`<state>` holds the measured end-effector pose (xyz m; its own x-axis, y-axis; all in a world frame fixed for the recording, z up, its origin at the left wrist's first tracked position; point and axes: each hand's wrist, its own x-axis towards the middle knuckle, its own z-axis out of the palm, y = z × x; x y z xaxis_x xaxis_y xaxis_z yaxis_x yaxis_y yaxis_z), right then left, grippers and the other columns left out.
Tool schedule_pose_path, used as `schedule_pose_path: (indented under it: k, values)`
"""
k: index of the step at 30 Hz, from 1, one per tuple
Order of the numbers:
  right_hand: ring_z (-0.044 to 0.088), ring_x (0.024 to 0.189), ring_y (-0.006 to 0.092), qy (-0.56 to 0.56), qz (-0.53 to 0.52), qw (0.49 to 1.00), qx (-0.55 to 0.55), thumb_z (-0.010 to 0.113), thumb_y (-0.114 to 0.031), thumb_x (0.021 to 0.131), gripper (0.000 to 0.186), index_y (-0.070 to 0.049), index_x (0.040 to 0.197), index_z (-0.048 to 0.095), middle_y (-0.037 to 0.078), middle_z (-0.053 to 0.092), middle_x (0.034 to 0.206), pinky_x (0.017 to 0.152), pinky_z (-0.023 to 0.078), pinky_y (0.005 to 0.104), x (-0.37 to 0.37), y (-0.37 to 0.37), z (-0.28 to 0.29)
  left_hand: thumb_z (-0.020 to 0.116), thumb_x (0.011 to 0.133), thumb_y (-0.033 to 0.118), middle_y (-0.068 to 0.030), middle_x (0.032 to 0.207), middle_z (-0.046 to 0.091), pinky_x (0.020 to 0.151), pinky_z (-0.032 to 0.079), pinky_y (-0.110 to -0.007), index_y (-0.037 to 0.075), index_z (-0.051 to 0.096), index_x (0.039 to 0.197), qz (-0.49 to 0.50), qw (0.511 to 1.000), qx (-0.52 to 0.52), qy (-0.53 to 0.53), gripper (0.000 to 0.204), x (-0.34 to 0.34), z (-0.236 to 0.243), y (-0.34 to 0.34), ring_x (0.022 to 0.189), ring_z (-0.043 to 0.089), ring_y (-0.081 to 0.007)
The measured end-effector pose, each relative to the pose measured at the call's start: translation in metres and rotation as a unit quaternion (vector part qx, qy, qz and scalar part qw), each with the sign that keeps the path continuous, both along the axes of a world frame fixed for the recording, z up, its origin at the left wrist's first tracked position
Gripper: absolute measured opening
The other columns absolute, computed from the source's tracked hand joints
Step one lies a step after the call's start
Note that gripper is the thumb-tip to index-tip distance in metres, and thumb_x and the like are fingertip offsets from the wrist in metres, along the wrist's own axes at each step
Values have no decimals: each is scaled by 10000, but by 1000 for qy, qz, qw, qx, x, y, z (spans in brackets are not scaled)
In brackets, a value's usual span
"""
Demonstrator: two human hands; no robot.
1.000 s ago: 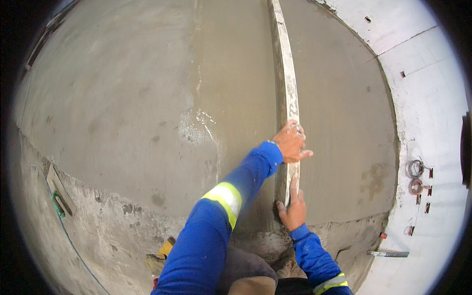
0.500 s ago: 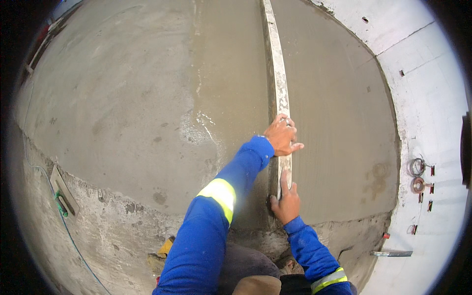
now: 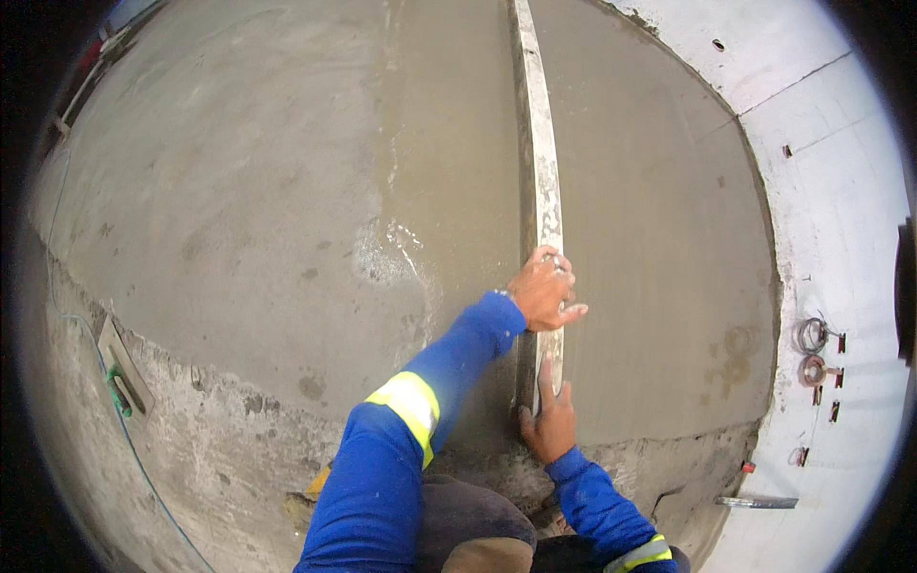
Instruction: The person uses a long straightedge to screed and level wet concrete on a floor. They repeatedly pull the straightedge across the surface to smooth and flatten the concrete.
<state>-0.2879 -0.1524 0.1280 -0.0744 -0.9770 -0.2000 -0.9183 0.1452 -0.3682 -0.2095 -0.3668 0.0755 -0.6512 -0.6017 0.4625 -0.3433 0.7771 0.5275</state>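
Observation:
A long, pale straightedge, stained with grey, lies lengthwise on damp grey mortar, running from near me toward the top of the view. My left hand is wrapped over it, thumb and fingers on either side. Closer to me, my right hand holds the same bar, index finger extended along its top and thumb at its left side. Both forearms have blue sleeves with reflective bands.
A steel trowel with green handle lies left, beside a thin blue cord. At right, a white surface has small openings, coiled wires and a metal strip. My knee is at the bottom.
The straightedge has shifted left across the mortar with both my hands on it. My hands now appear slightly lower and further left in the picture.

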Motion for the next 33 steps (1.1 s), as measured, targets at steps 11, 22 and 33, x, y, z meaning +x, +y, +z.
schedule_pose_path:
  k: [11,22,33]
  values:
    - [579,875,534,1,-13,999,32,689,-77,728,948,-220,1517,184,383,451,1151,737,524,522,11,0,4,563,861,471,-91,871,690,1078,264,-474,71,766,772,-1,1000,-1,-6,457,10,-1,1,1075,571,-275]
    - [579,891,531,4,24,1000,5,694,-80,737,974,-221,1526,141,375,454,1145,769,525,510,9,-10,4,553,859,489,-78,906,693,1075,276,-462,82,767,773,14,1000,-11,-18,468,17,5,-9,1089,573,-253]
    - [570,902,534,-9,19,999,32,691,-80,728,990,-227,1528,127,383,436,1162,757,513,528,18,-15,4,548,865,483,-73,901,691,1078,272,-460,94,767,788,30,999,-4,-25,453,29,7,-8,1105,559,-255]
